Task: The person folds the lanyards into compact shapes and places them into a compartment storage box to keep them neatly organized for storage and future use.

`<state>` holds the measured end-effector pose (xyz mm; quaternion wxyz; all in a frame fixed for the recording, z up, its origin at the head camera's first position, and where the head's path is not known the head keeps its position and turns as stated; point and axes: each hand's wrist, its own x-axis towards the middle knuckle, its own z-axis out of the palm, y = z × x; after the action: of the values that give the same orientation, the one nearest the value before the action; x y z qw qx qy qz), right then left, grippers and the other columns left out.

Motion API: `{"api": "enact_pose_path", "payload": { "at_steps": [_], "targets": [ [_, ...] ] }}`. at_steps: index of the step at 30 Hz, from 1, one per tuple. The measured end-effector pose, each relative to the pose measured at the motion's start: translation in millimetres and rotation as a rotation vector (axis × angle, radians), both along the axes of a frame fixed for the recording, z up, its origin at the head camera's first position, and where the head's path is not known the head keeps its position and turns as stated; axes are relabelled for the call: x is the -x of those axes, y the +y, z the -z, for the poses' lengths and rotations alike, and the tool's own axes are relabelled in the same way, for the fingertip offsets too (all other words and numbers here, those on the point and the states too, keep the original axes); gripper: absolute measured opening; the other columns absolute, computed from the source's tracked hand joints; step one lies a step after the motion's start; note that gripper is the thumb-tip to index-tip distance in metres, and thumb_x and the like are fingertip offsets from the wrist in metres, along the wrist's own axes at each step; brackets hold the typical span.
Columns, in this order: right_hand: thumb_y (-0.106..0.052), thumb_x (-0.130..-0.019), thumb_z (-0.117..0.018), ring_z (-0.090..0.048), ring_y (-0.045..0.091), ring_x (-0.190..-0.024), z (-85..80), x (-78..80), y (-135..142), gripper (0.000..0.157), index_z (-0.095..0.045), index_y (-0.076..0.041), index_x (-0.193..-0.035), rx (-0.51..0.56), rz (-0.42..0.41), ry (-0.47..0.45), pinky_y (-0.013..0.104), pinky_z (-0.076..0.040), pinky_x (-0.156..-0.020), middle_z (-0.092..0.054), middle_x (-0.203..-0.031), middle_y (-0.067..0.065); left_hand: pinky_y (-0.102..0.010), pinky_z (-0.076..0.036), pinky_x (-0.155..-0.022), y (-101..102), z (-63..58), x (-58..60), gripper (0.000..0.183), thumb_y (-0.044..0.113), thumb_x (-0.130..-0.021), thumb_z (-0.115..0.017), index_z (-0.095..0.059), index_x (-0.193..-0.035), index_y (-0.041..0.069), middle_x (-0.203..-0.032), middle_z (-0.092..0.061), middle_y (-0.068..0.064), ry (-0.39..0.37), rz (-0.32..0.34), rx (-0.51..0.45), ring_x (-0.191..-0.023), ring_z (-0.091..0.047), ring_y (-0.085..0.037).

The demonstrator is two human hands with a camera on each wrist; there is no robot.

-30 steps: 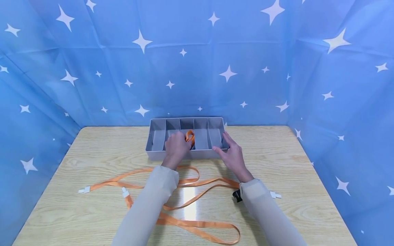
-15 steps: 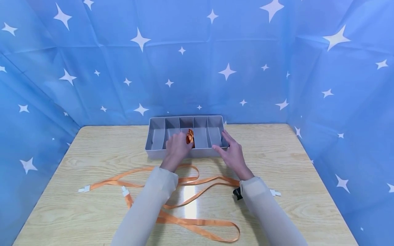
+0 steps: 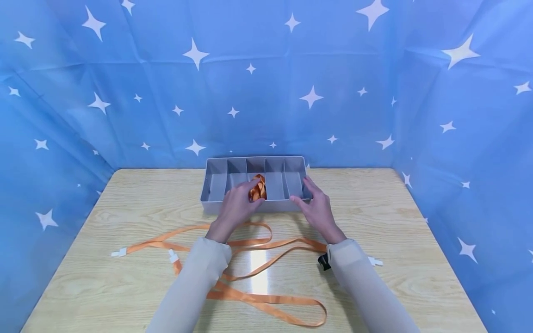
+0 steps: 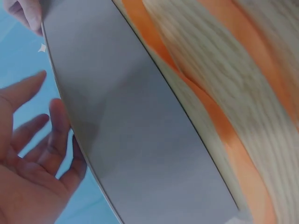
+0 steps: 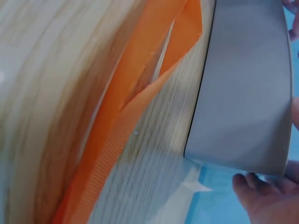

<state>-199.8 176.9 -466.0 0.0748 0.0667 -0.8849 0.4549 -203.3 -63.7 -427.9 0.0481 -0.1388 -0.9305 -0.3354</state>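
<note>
A grey divided box (image 3: 283,206) stands at the back of the table. In its middle compartment lies a rolled-up orange lanyard (image 3: 259,188). My left hand (image 3: 239,203) hovers over that compartment, thumb and fingers spread around the roll without gripping it. The left wrist view has these loosely bent fingers (image 4: 56,140) by the rim of the box's front wall (image 4: 126,107). My right hand (image 3: 318,208) holds the box's front right corner, thumb at the front rim and fingers against the end wall, where the right wrist view has its fingertips (image 5: 254,184).
Several orange lanyards lie loosely looped in front of the box, one loop (image 3: 300,300) nearest me. White clips lie at the left (image 3: 120,252), near the left sleeve (image 3: 173,255) and beyond the right sleeve (image 3: 376,262). A small black object (image 3: 324,262) sits beside the right cuff. A starry blue curtain (image 3: 266,92) surrounds the table.
My left hand has let go of the rolled lanyard and its fingers have spread, leaving the roll in the middle compartment. The right hand stays at the box's corner.
</note>
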Motion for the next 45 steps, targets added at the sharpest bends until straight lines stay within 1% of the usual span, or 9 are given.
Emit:
{"api": "enact_pose_path", "payload": {
  "at_steps": [3,5,7,9,16,24,34,40,45],
  "targets": [
    [-0.029,-0.093,-0.072,-0.049,0.022,-0.049,0.0,-0.7,1.5,0.073,-0.037,-0.002,-0.152,-0.010,-0.014,0.002,0.032,-0.050,-0.061,-0.030,-0.159,0.016,-0.040,-0.054,-0.076,-3.4,2.6,-2.0,0.055,0.020,-0.086,-0.080,-0.062,-0.136,0.010,-0.122,-0.067,-0.016,0.037,0.050,-0.020,-0.095,-0.064,-0.027],
    [-0.029,-0.094,-0.070,-0.066,0.030,-0.083,-0.2,-2.5,2.2,0.073,-0.035,-0.004,-0.153,-0.018,-0.023,0.007,0.039,-0.053,-0.086,-0.029,-0.159,0.017,-0.039,-0.054,-0.078,-5.9,4.0,-4.1,0.053,0.019,-0.085,-0.080,-0.063,-0.134,0.010,-0.123,-0.067,-0.015,0.054,0.076,-0.039,-0.096,-0.063,-0.026],
    [-0.029,-0.095,-0.069,-0.056,0.035,-0.122,-1.4,-5.8,2.1,0.073,-0.034,-0.004,-0.154,-0.015,-0.032,0.018,0.047,-0.040,-0.107,-0.029,-0.159,0.019,-0.038,-0.054,-0.078,-9.0,5.5,-6.8,0.051,0.019,-0.086,-0.080,-0.064,-0.133,0.009,-0.125,-0.066,-0.013,0.060,0.101,-0.059,-0.093,-0.062,-0.024],
    [-0.029,-0.096,-0.069,-0.029,0.034,-0.145,-3.2,-9.8,1.3,0.072,-0.034,-0.006,-0.154,-0.020,-0.029,0.042,0.052,-0.028,-0.114,-0.029,-0.159,0.019,-0.036,-0.054,-0.077,-12.6,6.5,-10.0,0.050,0.019,-0.086,-0.080,-0.065,-0.132,0.007,-0.127,-0.066,-0.013,0.064,0.123,-0.078,-0.087,-0.063,-0.021],
    [-0.018,-0.093,-0.072,-0.043,0.033,-0.137,-14.0,-20.3,-5.9,0.060,-0.047,-0.003,-0.145,0.003,-0.040,0.226,0.053,-0.036,-0.109,-0.047,-0.147,0.018,-0.029,-0.056,-0.073,-29.8,7.4,-19.9,0.044,0.021,-0.087,-0.079,-0.068,-0.128,0.009,-0.130,-0.064,-0.010,0.093,0.155,-0.110,-0.076,-0.066,-0.013],
    [-0.006,-0.087,-0.076,-0.067,0.026,-0.092,-16.6,-32.4,-14.2,0.036,-0.066,0.001,-0.121,0.028,-0.138,0.331,0.046,-0.054,-0.081,-0.070,-0.109,0.015,-0.027,-0.051,-0.057,-55.7,11.2,-32.9,0.036,0.023,-0.089,-0.078,-0.071,-0.123,0.016,-0.121,-0.069,0.000,-0.015,0.139,-0.140,-0.064,-0.058,-0.009],
    [-0.018,-0.094,-0.071,-0.063,0.012,-0.082,-19.0,-46.9,-25.2,0.027,-0.069,-0.006,-0.119,-0.080,-0.313,0.098,0.038,-0.054,-0.077,-0.070,-0.107,0.008,-0.028,-0.046,-0.051,-82.0,16.4,-43.7,0.035,0.023,-0.087,-0.079,-0.073,-0.120,0.013,-0.115,-0.071,-0.005,-0.145,0.122,-0.141,-0.054,-0.052,-0.011],
    [-0.018,-0.093,-0.072,-0.059,0.010,-0.073,-15.2,-48.5,-31.5,0.029,-0.069,-0.004,-0.118,-0.149,-0.370,0.008,0.026,-0.052,-0.065,-0.070,-0.110,0.012,-0.028,-0.041,-0.045,-98.9,26.0,-46.6,0.050,0.029,-0.084,-0.081,-0.068,-0.127,0.006,-0.076,-0.064,-0.008,-0.266,0.127,-0.107,-0.048,-0.045,-0.012],
    [-0.018,-0.093,-0.072,-0.059,0.010,-0.073,-10.1,-50.0,-34.7,0.033,-0.067,-0.001,-0.121,-0.114,-0.387,-0.015,0.025,-0.051,-0.063,-0.069,-0.110,0.013,-0.027,-0.043,-0.045,-110.9,32.0,-48.9,0.058,0.028,-0.082,-0.083,-0.065,-0.131,0.005,-0.066,-0.055,-0.001,-0.316,0.132,-0.120,-0.048,-0.044,-0.011]
  ]
}}
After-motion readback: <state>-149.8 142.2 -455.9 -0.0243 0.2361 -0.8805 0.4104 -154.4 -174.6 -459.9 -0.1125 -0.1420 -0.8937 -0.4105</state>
